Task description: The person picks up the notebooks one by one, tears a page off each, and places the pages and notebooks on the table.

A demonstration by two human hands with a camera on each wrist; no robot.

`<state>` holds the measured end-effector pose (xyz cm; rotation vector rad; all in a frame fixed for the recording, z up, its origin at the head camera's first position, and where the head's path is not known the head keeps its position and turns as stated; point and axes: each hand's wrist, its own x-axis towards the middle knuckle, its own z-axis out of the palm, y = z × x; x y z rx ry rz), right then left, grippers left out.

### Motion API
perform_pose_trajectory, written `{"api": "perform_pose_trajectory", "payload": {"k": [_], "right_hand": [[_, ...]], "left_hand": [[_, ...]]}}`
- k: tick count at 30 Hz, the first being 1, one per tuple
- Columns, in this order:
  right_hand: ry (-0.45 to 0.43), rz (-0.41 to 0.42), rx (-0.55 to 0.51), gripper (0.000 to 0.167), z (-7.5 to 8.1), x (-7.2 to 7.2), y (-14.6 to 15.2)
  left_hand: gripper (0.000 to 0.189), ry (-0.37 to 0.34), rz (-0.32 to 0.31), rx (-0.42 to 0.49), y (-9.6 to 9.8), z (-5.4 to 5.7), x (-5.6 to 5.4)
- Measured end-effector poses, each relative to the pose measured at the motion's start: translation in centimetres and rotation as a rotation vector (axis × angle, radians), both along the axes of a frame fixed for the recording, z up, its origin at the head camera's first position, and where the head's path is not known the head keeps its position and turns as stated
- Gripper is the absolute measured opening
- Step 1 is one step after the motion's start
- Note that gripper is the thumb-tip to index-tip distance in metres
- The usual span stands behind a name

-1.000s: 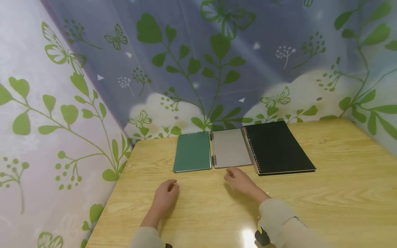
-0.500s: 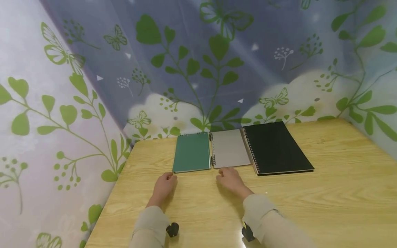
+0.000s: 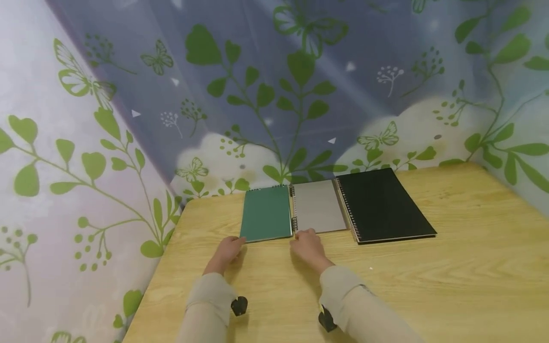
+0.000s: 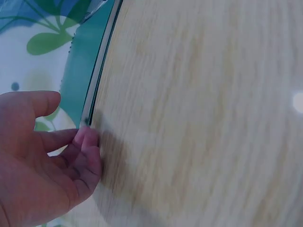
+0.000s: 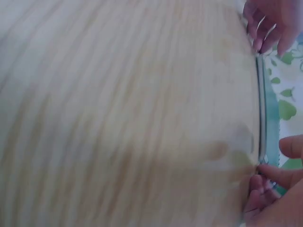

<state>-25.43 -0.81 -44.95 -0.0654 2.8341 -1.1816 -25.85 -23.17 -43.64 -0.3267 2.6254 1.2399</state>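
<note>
Green notebook (image 3: 266, 213), probably light, stiff, best held by corners, is touched, grips wide, at seven o'clock by left hand (image 3: 227, 250), five by right hand (image 3: 309, 247).

Light's soft over the table (image 3: 472, 267), faint shadows beneath the left hand (image 3: 224, 252) and right hand (image 3: 310, 248); white glare (image 4: 298, 102) clips the left wrist view's edge, the right wrist view looks blurred.

Indoor corner, poss. a home: wood-grain table (image 3: 472, 214) w/ leaf- & butterfly-print drapes (image 3: 249, 105) round it.
</note>
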Motion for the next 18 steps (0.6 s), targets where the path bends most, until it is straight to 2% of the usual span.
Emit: {"api": "perform_pose_trajectory", "payload": {"k": [3,6,8,10,11,13,15,16,18], "right_hand": [[-0.07,-0.026,-0.029,0.03,0.5,0.1,-0.8],[-0.121,-0.071,-0.044,0.032,0.5,0.4,-1.5],[-0.132,-0.094,-0.045,0.032,0.6,0.3,-1.7],[-0.137,-0.104,-0.064,0.032,0.8,0.1,-1.8],[-0.135,-0.098,-0.079,0.035,1.0,0.0,-1.8],[-0.145,-0.097,-0.119,0.038,1.5,-0.2,-1.9],[-0.164,-0.106,-0.179,0.041,1.9,-0.2,-1.9],[-0.174,-0.117,-0.215,0.043,2.1,-0.2,-2.0],[-0.208,-0.147,-0.308,0.046,2.5,-0.2,-2.1]], "left_hand": [[0.055,-0.022,0.041,0.012,0.1,0.0,-0.4],[0.056,-0.029,0.092,-0.014,0.5,0.0,-0.5],[0.057,-0.019,0.111,-0.093,-1.3,-5.1,-4.4],[0.057,0.037,0.078,-0.205,-2.4,-8.9,-7.6],[0.059,0.042,0.073,-0.238,-2.9,-10.4,-9.1],[0.061,0.032,0.075,-0.244,-3.3,-12.1,-11.1],[0.06,0.016,0.07,-0.193,-1.4,-8.3,-8.7],[0.061,-0.001,0.104,-0.147,-0.9,-7.3,-8.1],[0.059,-0.025,0.125,-0.129,-0.4,-6.2,-7.7]]}}
